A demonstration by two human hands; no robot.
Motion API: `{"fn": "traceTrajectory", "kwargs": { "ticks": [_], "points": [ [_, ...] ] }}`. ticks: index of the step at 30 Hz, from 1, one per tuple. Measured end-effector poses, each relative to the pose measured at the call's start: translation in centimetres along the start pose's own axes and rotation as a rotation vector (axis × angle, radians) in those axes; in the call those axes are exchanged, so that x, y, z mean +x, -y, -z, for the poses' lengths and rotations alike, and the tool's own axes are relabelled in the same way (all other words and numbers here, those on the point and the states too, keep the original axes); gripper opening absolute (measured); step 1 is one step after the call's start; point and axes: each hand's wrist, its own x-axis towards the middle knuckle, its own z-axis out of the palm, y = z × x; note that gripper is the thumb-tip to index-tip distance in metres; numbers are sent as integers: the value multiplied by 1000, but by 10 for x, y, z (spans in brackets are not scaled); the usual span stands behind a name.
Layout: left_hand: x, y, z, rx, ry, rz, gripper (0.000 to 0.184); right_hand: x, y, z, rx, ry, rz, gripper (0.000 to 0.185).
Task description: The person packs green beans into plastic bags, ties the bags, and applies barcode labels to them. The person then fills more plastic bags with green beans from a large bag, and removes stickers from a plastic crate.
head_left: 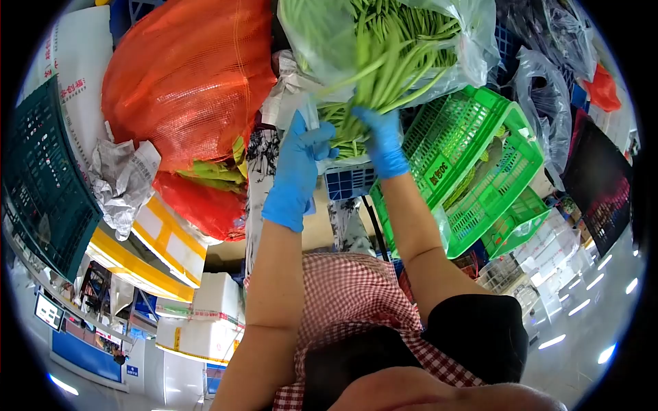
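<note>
Both my hands wear blue gloves. My right hand (385,140) is closed on a bunch of long, slender green stalks (387,75), whose kind I cannot make out for certain. Their lower ends hang between my hands. My left hand (301,154) is just left of these ends, thumb raised and fingers apart, its fingertips close to the stalks. More stalks lie in a clear plastic bag (315,31) above my hands. Beneath the bunch, part of a blue crate (349,183) shows. Crumpled pale paper (291,85) lies beyond my left hand.
An orange mesh sack (185,82) bulges on the left, above a red mesh bag (205,205). Green plastic crates (473,164) stand tilted on the right. A dark green crate (48,178) is far left, with white foam boxes (202,322) lower down.
</note>
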Motion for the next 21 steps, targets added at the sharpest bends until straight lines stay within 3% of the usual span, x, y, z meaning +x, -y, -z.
{"fn": "traceTrajectory", "kwargs": {
  "ticks": [4, 8, 11, 14, 16, 17, 18, 21],
  "points": [
    [1, 1, 5, 13, -3, -17, 53, -40, -87, 8, -308, 229, 20, 51],
    [4, 17, 9, 156, 76, -56, 55, -31, -92, 63, -1313, 808, -280, 51],
    [6, 14, 8, 169, 51, -54, 60, -9, -96, 105, -1778, 777, -208, 33],
    [4, 5, 7, 134, 40, -7, 65, 23, -24, 87, -1481, 1127, 192, 30],
    [3, 5, 1, 114, 1, -1, 61, 33, 54, 39, -821, 803, -225, 27],
    [3, 6, -1, 106, -18, 1, 60, 53, 72, 35, -784, 665, 9, 30],
    [4, 5, -3, 108, -9, -6, 60, 72, 79, 21, -540, 275, -44, 33],
    [4, 6, -7, 103, -2, -11, 60, 160, 60, 8, -1112, 2, 590, 40]
  ]
}}
